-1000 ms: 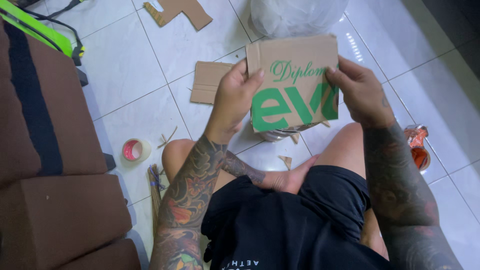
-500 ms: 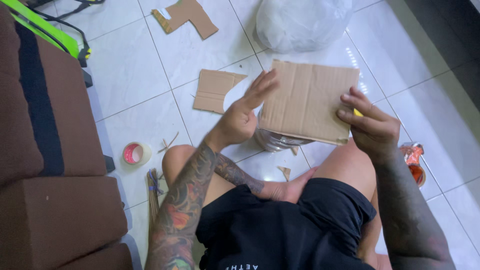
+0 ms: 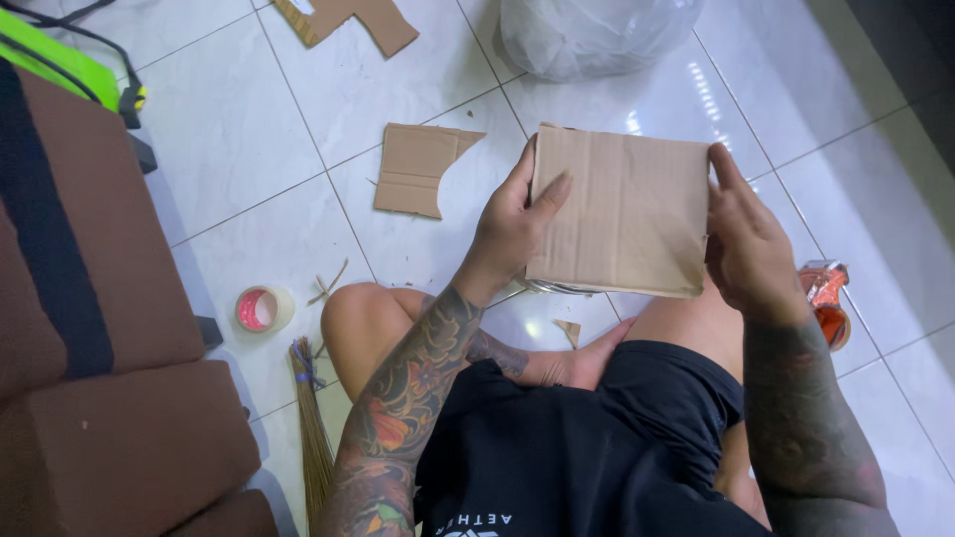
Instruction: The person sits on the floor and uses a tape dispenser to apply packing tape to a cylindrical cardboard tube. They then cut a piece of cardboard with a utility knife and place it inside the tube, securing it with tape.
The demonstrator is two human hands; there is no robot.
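Sitting on the tiles, the person's left hand (image 3: 512,224) and right hand (image 3: 748,244) pinch the plain brown square cardboard panel (image 3: 622,209) by its side edges, apparently inspecting it, so steady edge holds matter next.

The cardboard sheet (image 3: 622,209) is plain brown corrugated board, matt, with faint fold creases. The floor (image 3: 249,159) is glossy white ceramic tile that mirrors light. The cardboard offcut (image 3: 416,169) is matt brown too. The bag (image 3: 587,30) is thin translucent plastic, crinkled and shiny. The tape roll (image 3: 261,309) looks glossy.
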